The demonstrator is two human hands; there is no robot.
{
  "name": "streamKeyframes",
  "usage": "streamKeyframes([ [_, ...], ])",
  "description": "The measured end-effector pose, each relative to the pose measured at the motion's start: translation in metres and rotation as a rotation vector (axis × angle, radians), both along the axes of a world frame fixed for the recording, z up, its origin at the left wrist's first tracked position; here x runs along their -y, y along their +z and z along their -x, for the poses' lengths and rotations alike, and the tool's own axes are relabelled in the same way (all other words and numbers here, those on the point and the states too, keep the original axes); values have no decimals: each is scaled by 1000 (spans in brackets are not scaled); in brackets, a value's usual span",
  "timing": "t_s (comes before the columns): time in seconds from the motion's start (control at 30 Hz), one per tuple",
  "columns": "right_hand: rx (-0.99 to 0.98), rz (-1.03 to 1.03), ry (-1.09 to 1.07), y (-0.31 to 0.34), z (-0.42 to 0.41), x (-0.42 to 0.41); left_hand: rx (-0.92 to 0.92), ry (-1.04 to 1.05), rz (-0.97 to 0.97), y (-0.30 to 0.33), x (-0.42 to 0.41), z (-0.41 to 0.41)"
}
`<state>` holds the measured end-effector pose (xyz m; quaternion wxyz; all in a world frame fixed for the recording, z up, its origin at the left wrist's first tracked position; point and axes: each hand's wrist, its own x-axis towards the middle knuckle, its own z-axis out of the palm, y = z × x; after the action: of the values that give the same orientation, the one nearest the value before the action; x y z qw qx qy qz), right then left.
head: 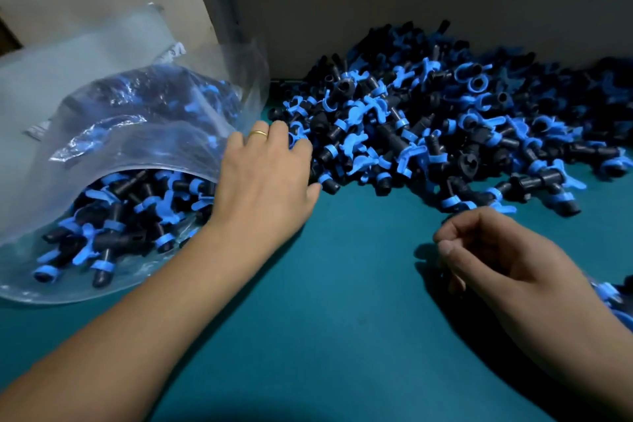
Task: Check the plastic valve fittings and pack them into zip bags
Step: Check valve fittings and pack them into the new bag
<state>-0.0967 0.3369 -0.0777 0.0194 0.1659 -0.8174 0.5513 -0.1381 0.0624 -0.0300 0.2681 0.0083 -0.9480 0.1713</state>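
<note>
**Blue-and-black fittings, bagged at left and heaped at right**

Clear plastic forms the zip bag (113, 134) lying at the left of the green table (342, 336), its mouth open toward the middle and its lower part filled with black valve fittings with blue handles. A white label shows on the bag's upper side, too blurred to read. Behind the bag stands a pale wall, and a grey post rises just to its right.

Just beside the bag's mouth, the left hand (267, 175) reaches forward with its forearm crossing the table from the lower left. Its fingers, one bearing a gold ring (258, 134), are bent down over the near left edge of the loose pile of fittings (445, 120); whether they grip any piece cannot be told, since the fingertips are hidden among the parts.

The pile spreads across the back and right of the table, against a grey board behind it.

Nearer and to the right, the right hand (493, 250) hovers over bare table just short of the pile's front edge, its fingers loosely curled and holding nothing visible. A few more fittings lie at the far right edge behind the wrist.
</note>
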Motion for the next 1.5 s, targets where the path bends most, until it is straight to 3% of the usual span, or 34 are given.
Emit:
streamKeyframes([
  [0.07,-11,-10,4,-1,1,0,58,56,-1,-8,5,14],
  [0.33,-23,-21,0,-4,3,0,-48,-57,-78,-19,8,14],
  [0.53,-150,-104,-114,5,-6,4,-173,-467,-282,-14,-13,-16],
  [0.7,-374,-258,-9,12,-13,10,55,-641,-519,-27,-52,-33],
  [0.87,-269,-242,-14,13,-10,7,187,-640,-683,-36,-56,-31],
  [1.0,-336,-338,-14,13,-13,11,321,-775,-765,-38,-51,-32],
  [1.1,-273,-264,-84,13,-12,8,372,-834,-865,-41,-44,-26],
  [1.27,45,190,-99,15,-5,4,287,-859,-1152,-45,-40,-16],
  [1.5,52,169,-118,15,-7,5,386,-877,-1508,-38,-36,-14],
])
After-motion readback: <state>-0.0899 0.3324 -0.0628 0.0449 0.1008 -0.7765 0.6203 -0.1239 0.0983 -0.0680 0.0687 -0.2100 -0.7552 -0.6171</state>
